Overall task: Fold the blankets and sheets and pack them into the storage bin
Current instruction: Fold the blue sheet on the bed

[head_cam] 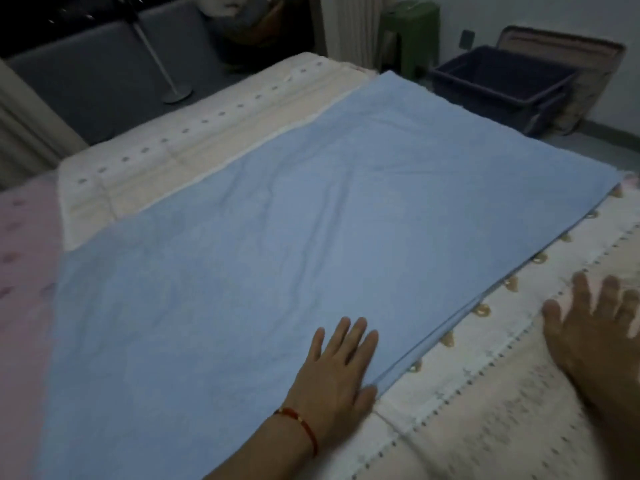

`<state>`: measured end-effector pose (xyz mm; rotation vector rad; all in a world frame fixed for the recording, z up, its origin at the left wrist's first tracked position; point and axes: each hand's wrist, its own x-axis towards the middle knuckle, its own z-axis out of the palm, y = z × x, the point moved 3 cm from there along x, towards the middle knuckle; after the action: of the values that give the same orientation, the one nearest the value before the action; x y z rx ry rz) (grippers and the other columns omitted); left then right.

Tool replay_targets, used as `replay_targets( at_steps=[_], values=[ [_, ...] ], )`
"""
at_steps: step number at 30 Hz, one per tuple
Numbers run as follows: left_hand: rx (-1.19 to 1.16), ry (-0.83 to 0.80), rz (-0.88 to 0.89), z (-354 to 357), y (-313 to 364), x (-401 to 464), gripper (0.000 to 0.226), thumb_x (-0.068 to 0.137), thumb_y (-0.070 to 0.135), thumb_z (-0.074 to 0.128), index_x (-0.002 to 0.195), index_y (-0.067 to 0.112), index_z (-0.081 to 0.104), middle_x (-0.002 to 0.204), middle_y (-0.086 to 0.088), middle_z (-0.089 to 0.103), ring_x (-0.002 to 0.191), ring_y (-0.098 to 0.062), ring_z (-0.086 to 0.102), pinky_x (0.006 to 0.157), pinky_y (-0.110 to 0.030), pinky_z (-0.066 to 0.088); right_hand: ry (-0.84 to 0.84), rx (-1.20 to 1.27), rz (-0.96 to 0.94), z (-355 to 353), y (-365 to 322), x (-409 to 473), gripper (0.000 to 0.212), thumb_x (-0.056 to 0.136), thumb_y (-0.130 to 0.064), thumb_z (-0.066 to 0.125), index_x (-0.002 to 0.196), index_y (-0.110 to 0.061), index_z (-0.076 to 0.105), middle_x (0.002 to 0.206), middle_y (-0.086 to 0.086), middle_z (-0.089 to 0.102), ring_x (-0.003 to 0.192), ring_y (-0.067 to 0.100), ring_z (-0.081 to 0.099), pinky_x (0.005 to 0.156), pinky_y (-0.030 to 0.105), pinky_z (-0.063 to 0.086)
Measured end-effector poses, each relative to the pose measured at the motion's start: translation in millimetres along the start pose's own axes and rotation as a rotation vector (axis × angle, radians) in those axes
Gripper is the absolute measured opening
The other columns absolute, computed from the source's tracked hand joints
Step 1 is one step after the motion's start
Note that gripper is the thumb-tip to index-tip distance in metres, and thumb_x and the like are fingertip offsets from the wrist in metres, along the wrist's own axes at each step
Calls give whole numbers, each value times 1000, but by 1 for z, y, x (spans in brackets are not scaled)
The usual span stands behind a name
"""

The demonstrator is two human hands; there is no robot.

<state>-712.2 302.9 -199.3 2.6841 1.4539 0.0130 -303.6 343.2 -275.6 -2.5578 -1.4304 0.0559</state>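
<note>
On the bed, your left hand lies flat, fingers straight, pinning the blue sheet smooth. Your right hand, spread and holding nothing, rests beside the doubled edge.

A bed carries everything near at hand, its cover pale with rows of small dark dots and a line of tan oval marks; a light blue sheet lies spread flat across it, doubled along its right edge, faintly creased; the left hand presses flat on the sheet's near right part; the right hand, blurred, rests fingers spread on the bare cover beside that edge; a cream dotted blanket lies beyond the sheet; pink fabric lies at left; the floor past the bed bears a dark blue storage bin
</note>
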Motion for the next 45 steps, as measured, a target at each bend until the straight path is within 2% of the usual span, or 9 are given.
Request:
replay_targets(
  at_steps=[5,8,11,14,17,25,29,34,45],
  values=[
    [158,-131,-265,-2,-81,-183,82,69,64,52,144,30,50,151,-2,49,133,-33,50,75,-60,56,-49,-113,-84,-15,-76,-17,81,87,-61,23,160,-30,4,168,12,-1,151,39,5,111,62,3],
    [89,-162,-440,7,-93,-245,71,60,52,49,126,26,57,127,-8,61,98,-33,68,55,-47,56,-18,-118,-580,-52,-168,-70,88,78,-38,75,156,-29,33,162,15,28,143,47,33,100,76,32],
    [87,-153,-444,3,-88,-271,39,61,35,47,96,20,56,86,-6,59,64,-28,60,41,-37,44,-115,-216,-971,-33,-224,-133,94,44,-10,96,130,-16,57,124,19,67,100,46,69,60,59,58],
    [73,-64,-418,-4,-81,-280,40,52,17,70,82,19,45,64,-2,51,45,-21,52,34,-26,37,-118,-214,-1044,-35,-232,-155,63,38,-2,95,94,-3,69,77,14,66,55,35,63,33,39,45],
    [3,-39,-477,-3,-78,-288,71,30,15,93,83,21,46,64,1,51,46,-16,50,35,-23,32,-80,-221,-1157,-58,-221,-152,48,38,-4,95,75,-11,65,61,6,60,44,28,57,35,34,41],
    [-126,-7,-562,9,-88,-324,43,58,26,84,90,33,57,81,9,52,64,-13,53,51,-26,28,-18,-330,-1206,-52,-229,-202,65,61,-11,83,123,-4,64,106,16,63,80,39,62,58,44,46],
    [-148,28,-649,8,-98,-352,31,85,46,66,111,39,50,95,10,52,81,-15,55,60,-31,34,-124,-303,-1171,-53,-241,-211,62,46,-8,93,103,-4,70,78,12,63,56,36,62,39,34,40],
    [62,-62,-575,8,-100,-346,62,40,11,93,85,24,53,70,4,52,54,-17,51,51,-26,26,-117,-295,-1255,-67,-267,-208,46,37,-4,96,67,-11,62,51,6,51,36,29,50,37,26,27],
    [193,-45,-734,26,-99,-354,59,28,-4,84,84,9,68,69,-10,56,55,-29,53,52,-42,43,-81,-331,-1235,-63,-238,-219,39,59,-14,90,85,-13,62,75,6,55,59,31,55,48,37,38]
  ],
)
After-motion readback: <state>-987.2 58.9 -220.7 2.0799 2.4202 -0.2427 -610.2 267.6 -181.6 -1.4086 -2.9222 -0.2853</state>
